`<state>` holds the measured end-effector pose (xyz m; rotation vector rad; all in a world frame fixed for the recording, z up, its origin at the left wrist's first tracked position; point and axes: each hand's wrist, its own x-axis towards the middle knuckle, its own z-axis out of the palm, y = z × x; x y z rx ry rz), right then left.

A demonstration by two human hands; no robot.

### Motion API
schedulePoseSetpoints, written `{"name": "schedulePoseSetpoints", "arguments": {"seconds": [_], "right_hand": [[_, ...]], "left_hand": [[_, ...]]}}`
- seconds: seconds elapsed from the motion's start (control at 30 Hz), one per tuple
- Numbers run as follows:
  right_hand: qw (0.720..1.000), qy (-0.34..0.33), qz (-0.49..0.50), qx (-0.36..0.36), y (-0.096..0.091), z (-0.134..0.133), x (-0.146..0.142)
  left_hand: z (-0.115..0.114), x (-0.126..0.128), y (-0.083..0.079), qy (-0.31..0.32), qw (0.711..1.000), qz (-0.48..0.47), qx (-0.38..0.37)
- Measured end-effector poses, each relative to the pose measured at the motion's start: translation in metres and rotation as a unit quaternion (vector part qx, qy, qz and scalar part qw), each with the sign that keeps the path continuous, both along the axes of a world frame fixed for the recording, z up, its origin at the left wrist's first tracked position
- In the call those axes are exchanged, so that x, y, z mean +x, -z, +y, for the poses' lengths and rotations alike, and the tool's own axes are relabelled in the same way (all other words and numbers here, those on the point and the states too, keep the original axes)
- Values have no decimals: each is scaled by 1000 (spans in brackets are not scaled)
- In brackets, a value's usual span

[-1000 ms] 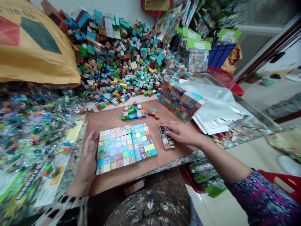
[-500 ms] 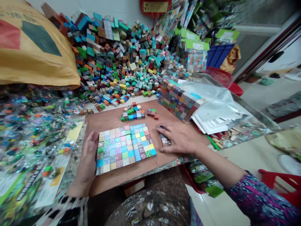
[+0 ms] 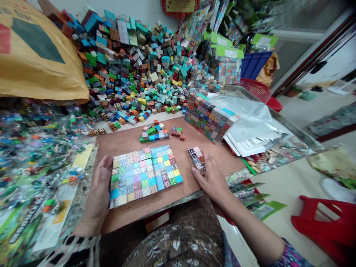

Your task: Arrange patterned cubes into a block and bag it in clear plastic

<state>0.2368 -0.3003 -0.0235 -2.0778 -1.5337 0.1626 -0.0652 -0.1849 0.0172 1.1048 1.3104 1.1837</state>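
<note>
Small block [image 3: 195,159] lay just R of big slab [image 3: 146,172], long axis running away from the person, R hand [image 3: 213,178] nearer w/ thumb (slab side) & fingers (opp. side) curled round its near end, L hand [image 3: 100,181] spread at slab's L edge, nothing pinched.

We see a flat panel [image 3: 144,174] of multicoloured, patterned squares lying on the brown board [image 3: 125,136]; apart from it, to the right, we see a small block [image 3: 195,158] of similar squares.
</note>
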Motion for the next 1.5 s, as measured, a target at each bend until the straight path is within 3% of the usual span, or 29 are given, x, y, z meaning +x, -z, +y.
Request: {"name": "schedulePoseSetpoints", "arguments": {"seconds": [0.13, 0.4, 0.7, 0.9, 0.97, 1.03, 1.13, 1.3, 1.5], "right_hand": [[999, 20, -20, 19, 5, 5, -10], [997, 22, -76, 5, -8, 12, -2], [998, 9, -54, 39, 6, 25, -6], [987, -73, 143, 5, -29, 16, 27], [972, -151, 176, -46, -42, 17, 49], [960, -233, 110, -109, -50, 21, 68], [939, -297, -20, -175, -55, 33, 82], [910, -343, -67, -222, -56, 48, 75], [908, -343, -75, -230, -63, 49, 70]], "left_hand": [[1, -1, 1, -2, 1000, 1, 3], [0, -1, 1, 0, 1000, 3, 12], [0, 0, 2, 5, 1000, 2, 19], [1, -2, 5, 4, 1000, -16, 8], [1, -2, 5, 2, 1000, -22, 9], [2, -2, 6, -2, 1000, -26, 10], [3, -2, 7, -4, 999, -32, 10], [3, -2, 6, -3, 1000, -27, 10], [1, -1, 5, -4, 1000, 4, 25]]}}
